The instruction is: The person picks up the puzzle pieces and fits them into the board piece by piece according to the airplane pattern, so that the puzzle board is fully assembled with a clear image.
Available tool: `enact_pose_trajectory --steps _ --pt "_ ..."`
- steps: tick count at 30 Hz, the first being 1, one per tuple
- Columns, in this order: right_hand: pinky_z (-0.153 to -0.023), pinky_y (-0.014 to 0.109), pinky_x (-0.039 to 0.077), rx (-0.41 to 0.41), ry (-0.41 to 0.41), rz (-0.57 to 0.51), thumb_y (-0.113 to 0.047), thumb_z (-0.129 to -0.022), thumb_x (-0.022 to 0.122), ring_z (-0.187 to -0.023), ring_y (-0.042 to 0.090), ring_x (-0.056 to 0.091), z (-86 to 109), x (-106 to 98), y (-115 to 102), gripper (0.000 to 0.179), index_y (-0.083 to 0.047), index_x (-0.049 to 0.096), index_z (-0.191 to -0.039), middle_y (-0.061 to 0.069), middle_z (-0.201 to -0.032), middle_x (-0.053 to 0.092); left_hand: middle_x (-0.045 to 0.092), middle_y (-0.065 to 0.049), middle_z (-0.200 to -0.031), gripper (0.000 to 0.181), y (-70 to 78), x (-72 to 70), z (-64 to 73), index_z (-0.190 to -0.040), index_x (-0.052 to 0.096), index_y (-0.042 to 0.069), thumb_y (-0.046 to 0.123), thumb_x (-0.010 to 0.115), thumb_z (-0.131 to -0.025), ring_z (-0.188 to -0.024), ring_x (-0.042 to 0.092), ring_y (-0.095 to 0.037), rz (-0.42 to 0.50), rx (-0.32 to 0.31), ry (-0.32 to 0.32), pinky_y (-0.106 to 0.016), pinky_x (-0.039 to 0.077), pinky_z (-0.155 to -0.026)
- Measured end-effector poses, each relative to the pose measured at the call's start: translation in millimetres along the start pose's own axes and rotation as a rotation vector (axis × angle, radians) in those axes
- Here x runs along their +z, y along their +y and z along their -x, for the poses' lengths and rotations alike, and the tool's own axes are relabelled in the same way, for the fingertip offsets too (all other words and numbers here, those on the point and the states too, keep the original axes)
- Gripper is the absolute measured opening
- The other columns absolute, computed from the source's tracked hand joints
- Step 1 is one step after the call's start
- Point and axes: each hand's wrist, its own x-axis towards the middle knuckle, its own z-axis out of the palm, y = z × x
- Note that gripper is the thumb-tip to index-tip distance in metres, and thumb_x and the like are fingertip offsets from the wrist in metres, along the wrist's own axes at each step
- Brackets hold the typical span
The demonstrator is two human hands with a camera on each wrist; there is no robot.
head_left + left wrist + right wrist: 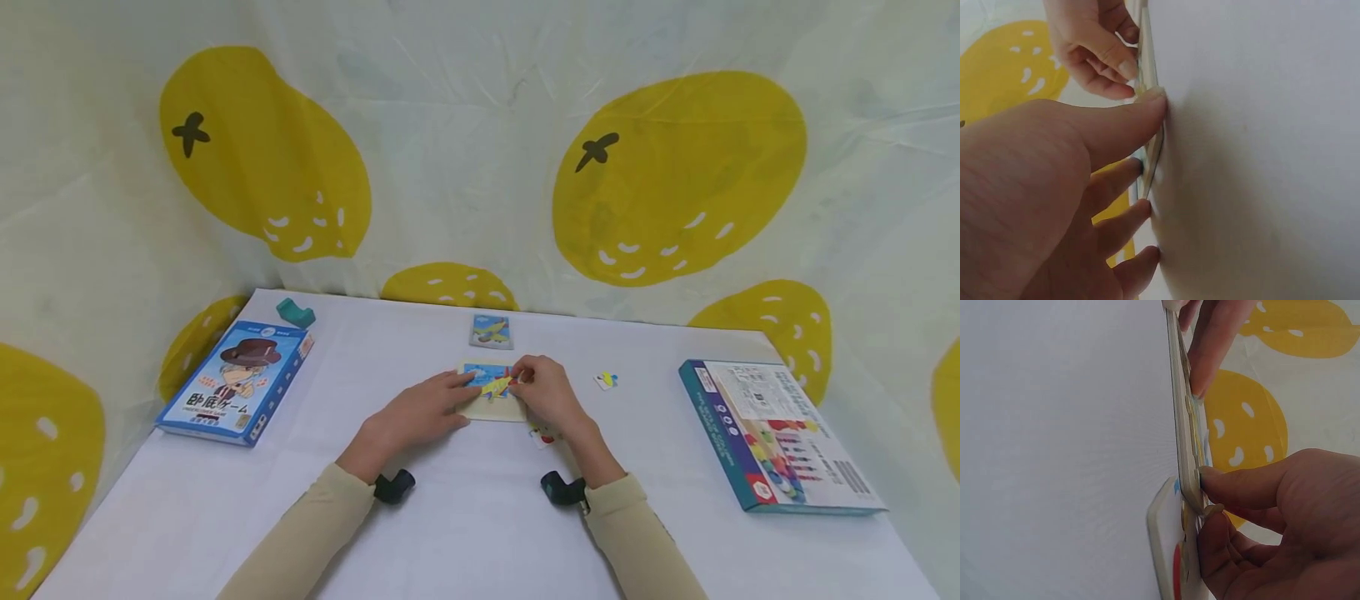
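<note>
A small jigsaw board (491, 410) with a pale border lies at mid-table, showing a yellow plane (495, 387) on blue. My left hand (426, 408) rests at its left side, fingers fairly straight, with the thumb at the near edge in the left wrist view. At the board's right side my right hand (551, 393) pinches a puzzle piece between thumb and forefinger; the fingers mostly hide it. A loose puzzle piece with red on it (543, 437) lies partly under the right wrist, and in the right wrist view this white-edged piece (1161, 531) sits beside the board.
Behind the board lies a plane picture card (491, 332). Another loose piece (606, 381) is to the right. A blue game box (236, 383) and a teal object (296, 313) stand left; a large flat box (783, 437) lies right. Patterned cloth (465, 167) hangs behind.
</note>
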Motion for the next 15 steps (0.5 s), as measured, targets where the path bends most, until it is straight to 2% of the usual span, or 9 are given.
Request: enact_pose_trajectory --steps 5,10,15 --pt "-0.071 0.030 0.044 0.005 0.000 -0.012 -0.012 -0.086 0.076 -0.083 0.020 0.054 1.3 -2.0 0.7 0.017 -0.008 0.071 -0.101 0.007 -0.090 0.063 0.038 0.002 -0.160 0.053 -0.4 -0.3 3.5 -0.148 0.049 0.020 0.035 0.061 -0.098 -0.151 0.031 -0.023 0.008 -0.015 0.004 -0.045 0.034 -0.120" --pt "-0.070 0.028 0.044 -0.003 -0.006 -0.019 -0.012 -0.086 0.076 -0.083 0.020 0.054 0.9 -3.4 3.7 0.016 -0.008 0.071 -0.101 0.007 -0.090 0.063 0.041 0.004 -0.158 0.052 0.0 0.6 3.7 -0.147 0.050 0.022 0.036 0.061 -0.098 -0.148 0.036 -0.022 -0.063 -0.007 0.021 -0.044 0.038 -0.117" --pt "-0.073 0.029 0.046 -0.017 -0.050 -0.031 -0.014 -0.089 0.073 -0.085 0.020 0.055 4.7 -10.2 6.7 0.020 -0.008 0.070 -0.108 0.008 -0.092 0.063 0.045 0.004 -0.156 0.053 -1.1 0.9 4.4 -0.147 0.051 0.022 0.035 0.063 -0.097 -0.147 0.039 -0.022 -0.108 0.000 0.041 -0.043 0.039 -0.116"
